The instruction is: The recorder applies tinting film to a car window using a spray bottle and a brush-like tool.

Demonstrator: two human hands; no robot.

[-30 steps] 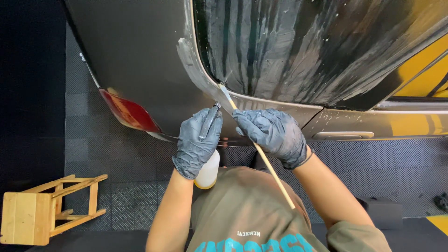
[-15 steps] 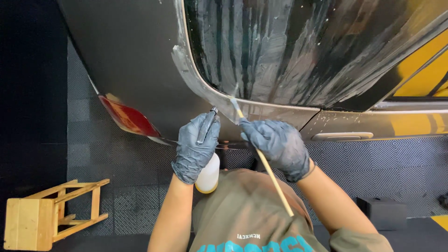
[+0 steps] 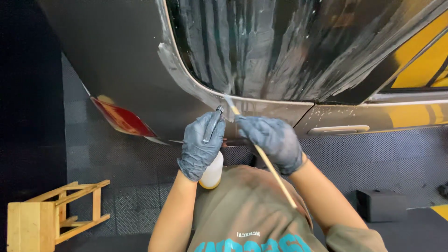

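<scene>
Below the car, seen from a head camera looking down, two hands in dark grey gloves work at the seam where the wet rear window meets the dark body.

Left hand: its fingers are curled tight around the neck of a pale spray bottle, which hangs below the palm, nozzle raised toward the car's window edge. The bottle's trigger area is covered by the glove, so how hard it is squeezed cannot be told.

Right hand: just beside the left, fingers pressed together and pinching a thin wooden brush partway along its handle. The brush tip touches the car's pale window trim, at the lower corner of the glass. The long handle slants back from the car over the person's chest.

Streaks of soapy water run down the window. A red tail light sits on the car to the left of the hands. A door handle shows on the car to their right.

Well apart from the car, at lower left, a small wooden stool stands on the dark patterned floor. A black box rests on the floor at lower right.
</scene>
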